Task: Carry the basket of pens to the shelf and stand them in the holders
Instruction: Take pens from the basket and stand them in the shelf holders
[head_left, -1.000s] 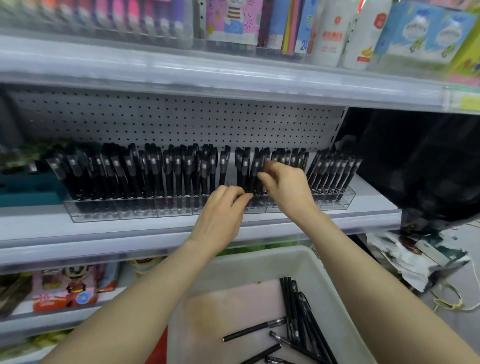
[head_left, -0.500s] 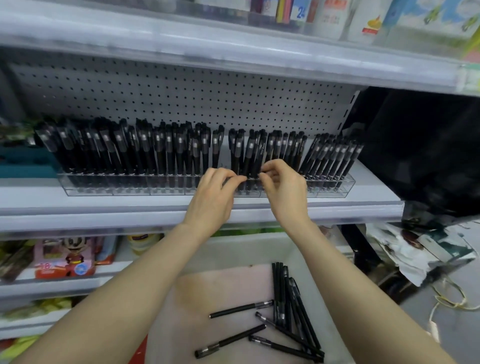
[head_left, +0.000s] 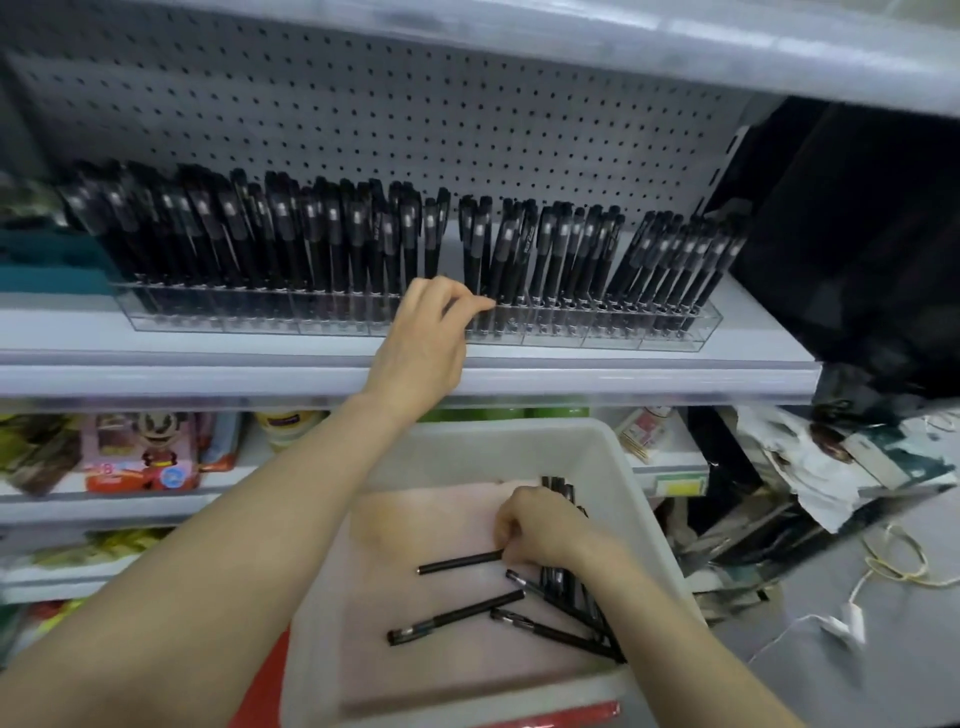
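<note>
Since half a second ago the right hand (head_left: 545, 530) has left the holder and dropped into the basket (head_left: 649, 519); the left hand (head_left: 426, 338) stays up at the shelf (head_left: 208, 371).

Right hand: back toward us, fingers curled down over the bundle of pens (head_left: 571, 592) lying along the basket's right wall. One single pen (head_left: 460, 562) lies to the left of this hand, its near end running under the fingertips. We cannot tell whether the fingers grip it or only touch it.

Two more loose pens (head_left: 457, 616) lie nearer to us than the right hand, on the pink liner (head_left: 415, 530).

Left hand: fingers curled, tips pointing right and meeting the front of the clear holder (head_left: 623, 332). Just beyond the fingertips stand the racked pens (head_left: 509, 249). We cannot tell if this hand pinches one.

The row of racked pens runs well out to both sides of the left hand, all tilted back toward the pegboard (head_left: 415, 114). The basket sits below the shelf edge, directly under the left wrist.
</note>
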